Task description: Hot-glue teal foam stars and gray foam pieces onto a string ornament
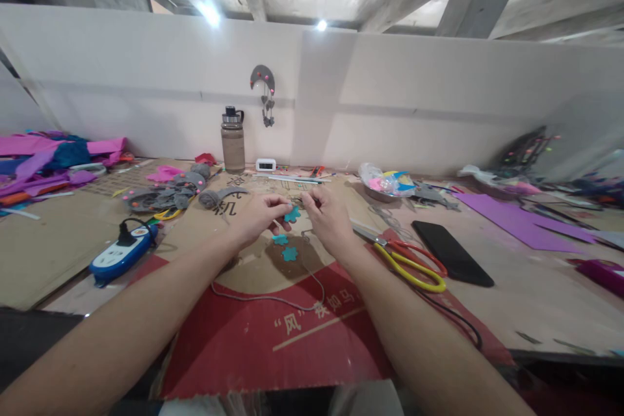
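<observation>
My left hand (pixel 266 216) pinches a teal felt flower (pixel 292 214) between thumb and fingers above the cardboard. Close beside it, my right hand (pixel 324 214) is closed in a pinch; whatever lies between its fingertips is too small to make out. Under the hands are a second teal flower (pixel 280 240) and a third teal flower (pixel 289 253). A thin grey cord (pixel 273 299) loops from below the hands across the red part of the cardboard sheet (pixel 219 351).
Scissors (pixel 409 263) and a black phone (pixel 451 253) lie right of my right forearm. A power strip (pixel 121 253) and grey felt pieces (pixel 170 192) are at left. Behind stand a water bottle (pixel 233 143) and a bowl (pixel 385 192) of scraps.
</observation>
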`<move>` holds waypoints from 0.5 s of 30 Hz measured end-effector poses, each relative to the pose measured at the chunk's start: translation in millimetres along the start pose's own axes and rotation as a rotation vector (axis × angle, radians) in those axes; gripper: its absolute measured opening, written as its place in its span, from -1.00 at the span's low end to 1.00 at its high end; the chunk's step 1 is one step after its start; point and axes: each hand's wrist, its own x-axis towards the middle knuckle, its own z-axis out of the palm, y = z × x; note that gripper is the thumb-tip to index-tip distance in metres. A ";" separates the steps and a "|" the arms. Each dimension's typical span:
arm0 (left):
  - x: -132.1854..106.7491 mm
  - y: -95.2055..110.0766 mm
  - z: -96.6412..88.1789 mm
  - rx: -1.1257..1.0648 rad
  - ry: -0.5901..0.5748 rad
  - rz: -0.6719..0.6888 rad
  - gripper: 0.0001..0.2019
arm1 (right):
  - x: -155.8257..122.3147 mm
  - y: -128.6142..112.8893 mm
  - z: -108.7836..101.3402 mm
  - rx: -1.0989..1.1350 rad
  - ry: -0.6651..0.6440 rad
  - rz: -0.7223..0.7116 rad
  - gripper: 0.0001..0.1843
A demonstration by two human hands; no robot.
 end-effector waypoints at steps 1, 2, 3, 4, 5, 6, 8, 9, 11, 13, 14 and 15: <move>-0.3 0.6 0.0 0.008 0.005 0.009 -0.72 | 0.1 -0.1 -0.3 -0.003 -0.002 -0.001 -0.65; -0.7 1.2 0.0 0.020 0.010 0.019 -0.74 | 0.2 -0.2 -0.5 -0.005 0.000 -0.001 -0.64; -1.1 1.8 0.1 0.037 0.015 0.030 -0.75 | 0.3 -0.4 -0.8 -0.005 0.004 0.000 -0.63; -1.5 2.4 0.3 0.056 0.021 0.041 -0.76 | 0.5 -0.7 -1.1 -0.002 0.007 0.001 -0.62; -1.9 2.9 0.6 0.075 0.026 0.049 -0.76 | 0.6 -0.9 -1.5 0.001 0.009 0.002 -0.62; -2.3 3.4 1.0 0.090 0.030 0.054 -0.77 | 0.8 -1.3 -1.8 0.004 0.009 0.004 -0.61; -2.7 4.2 1.7 0.099 0.035 0.055 -0.78 | 1.1 -1.9 -2.5 0.009 0.009 0.012 -0.60; -2.9 4.5 2.0 0.097 0.037 0.054 -0.78 | 1.1 -2.1 -2.8 0.009 0.010 0.015 -0.59; -2.9 5.0 2.1 0.083 0.042 0.052 -0.79 | 0.8 -2.3 -3.0 0.010 0.014 0.018 -0.58; -2.4 4.7 1.6 0.057 0.044 0.052 -0.79 | 0.3 -2.0 -2.6 0.007 0.018 0.013 -0.58; -1.9 4.3 1.1 0.041 0.043 0.053 -0.78 | 0.0 -1.6 -2.2 0.003 0.019 0.010 -0.58; -1.4 3.5 0.5 0.023 0.043 0.055 -0.78 | -0.2 -1.3 -1.7 -0.001 0.018 0.007 -0.58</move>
